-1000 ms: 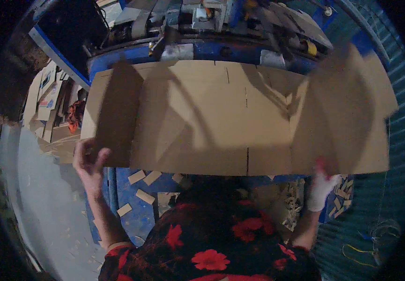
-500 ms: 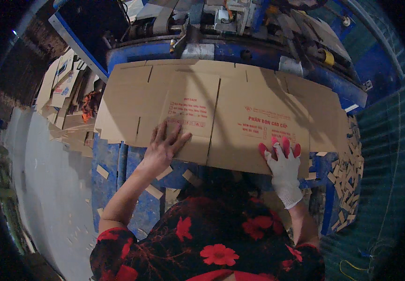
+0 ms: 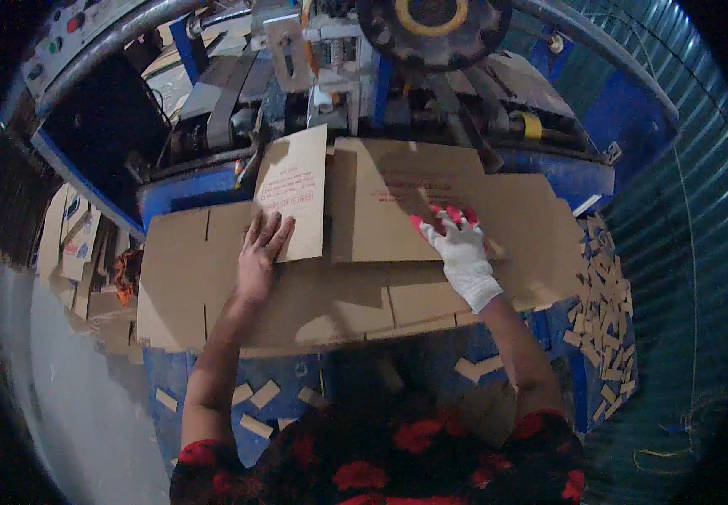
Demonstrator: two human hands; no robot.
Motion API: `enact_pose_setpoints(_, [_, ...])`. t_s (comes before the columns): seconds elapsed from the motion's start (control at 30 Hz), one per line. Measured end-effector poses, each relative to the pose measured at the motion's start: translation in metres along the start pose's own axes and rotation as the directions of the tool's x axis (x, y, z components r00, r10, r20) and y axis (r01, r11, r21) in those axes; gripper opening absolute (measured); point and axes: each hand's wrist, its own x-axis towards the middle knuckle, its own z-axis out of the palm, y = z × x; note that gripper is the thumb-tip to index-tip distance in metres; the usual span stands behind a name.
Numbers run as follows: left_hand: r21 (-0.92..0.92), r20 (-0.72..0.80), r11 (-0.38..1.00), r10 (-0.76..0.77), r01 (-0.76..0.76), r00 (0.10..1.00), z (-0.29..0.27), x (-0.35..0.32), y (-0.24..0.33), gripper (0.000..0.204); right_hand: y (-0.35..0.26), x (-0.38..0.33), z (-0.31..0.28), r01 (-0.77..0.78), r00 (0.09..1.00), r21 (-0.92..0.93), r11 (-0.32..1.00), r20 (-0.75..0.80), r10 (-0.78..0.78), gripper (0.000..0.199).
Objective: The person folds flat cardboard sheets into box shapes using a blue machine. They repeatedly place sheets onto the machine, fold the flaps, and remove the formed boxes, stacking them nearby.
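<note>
A printed brown cardboard panel (image 3: pixel 296 181) stands tilted in front of the machine. My bare left hand (image 3: pixel 263 248) rests on its lower left part, fingers stretched out. To its right, across a dark gap, lies a wider printed cardboard panel (image 3: pixel 389 231). My right hand (image 3: pixel 462 252), in a white glove with red fingertips, lies on that panel's right part with its fingers spread. Under both panels stretches a plain cardboard sheet (image 3: pixel 313 307) with cut slots. Whether the panels are joined to it or to each other, I cannot tell.
Ahead stands a blue machine (image 3: pixel 183 194) with rollers, belts and a dark wheel (image 3: pixel 435 29). Cardboard offcuts (image 3: pixel 608 337) are heaped at the right; several lie on the blue surface (image 3: pixel 296 370) near me. Stacked cardboard (image 3: pixel 77 244) is at the left, a corrugated wall (image 3: pixel 684 278) at the right.
Both hands have moved forward, toward the machine, with the printed panels. The left panel now tilts up and apart from the right one. Plain cardboard shows on the near side. The view has shifted too.
</note>
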Motion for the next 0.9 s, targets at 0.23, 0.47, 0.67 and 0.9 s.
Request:
enact_pose_setpoints(0.23, [0.019, -0.11, 1.0, 0.014, -0.012, 0.994, 0.04, 0.078, -0.029, 0.065, 0.053, 0.093, 0.032, 0.135, 0.974, -0.13, 0.982, -0.163, -0.155, 0.054])
enact_pose_setpoints(0.47, [0.172, 0.024, 0.934, -0.321, 0.313, 0.947, 0.055, 0.183, -0.045, 0.055, 0.092, 0.224, 0.037, -0.189, 0.982, -0.16, 0.969, -0.042, 0.184, 0.05])
enact_pose_setpoints(0.67, [0.107, -0.101, 0.981, -0.148, 0.159, 0.984, 0.004, 0.049, -0.072, 0.039, 0.105, 0.113, 0.012, -0.266, 0.959, 0.156, 0.951, -0.057, 0.278, 0.058])
enact_pose_setpoints(0.9, [0.585, 0.131, 0.796, -0.284, 0.157, 0.95, -0.06, -0.159, -0.134, 0.054, 0.069, -0.102, -0.026, -0.31, 0.95, 0.115, 0.944, -0.008, 0.313, 0.059])
